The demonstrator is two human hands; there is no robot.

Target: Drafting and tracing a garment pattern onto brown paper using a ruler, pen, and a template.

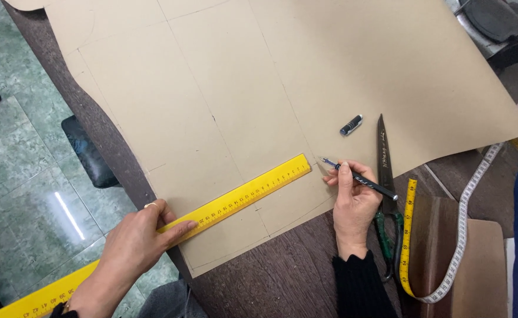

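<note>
Soft even daylight, sharp focus; glare streak on floor tiles [69,215], perhaps overhead.

Long yellow ruler [235,198], black-marked, centre frame; plain tan pattern paper [306,70] above; green-handled scissors [386,194], yellow-white tape measure [447,235] lower right.
</note>
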